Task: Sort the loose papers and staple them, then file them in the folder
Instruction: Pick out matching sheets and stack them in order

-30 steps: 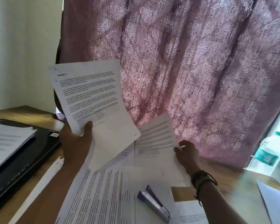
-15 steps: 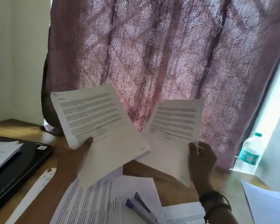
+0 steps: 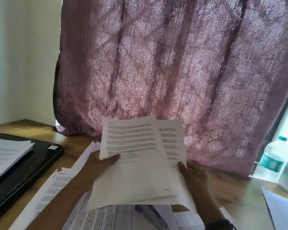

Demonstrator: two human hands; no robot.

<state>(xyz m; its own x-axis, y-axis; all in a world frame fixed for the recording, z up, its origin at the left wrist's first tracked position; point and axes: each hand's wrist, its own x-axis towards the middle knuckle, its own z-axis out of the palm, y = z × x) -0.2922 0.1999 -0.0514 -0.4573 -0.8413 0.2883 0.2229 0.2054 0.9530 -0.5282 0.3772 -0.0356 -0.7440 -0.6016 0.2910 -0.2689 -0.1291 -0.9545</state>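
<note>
At 9 o'clock from the hands, a flat black folder (image 3: 40, 160) lies on the brown wooden desk (image 3: 76, 143). I think it is the folder, but I can't be sure. A pile of white printed papers (image 3: 5, 156) sits on top of it. More loose printed sheets (image 3: 56, 188) lie on the desk under the arms.

The left hand (image 3: 98, 165) pinches a white printed page (image 3: 133, 171) at its left edge, thumb on top. Behind it, sticking out at 3 o'clock, is a second printed page (image 3: 171, 138). The right hand (image 3: 193, 176) grips that one near its bottom right edge.

Both pages stand tall, long sides pointing to 12 o'clock, almost lined up. I think they need squaring up next.

A blue and grey stapler (image 3: 150, 214) peeks out at 6 o'clock below the pages. It is nearer the right hand.
</note>
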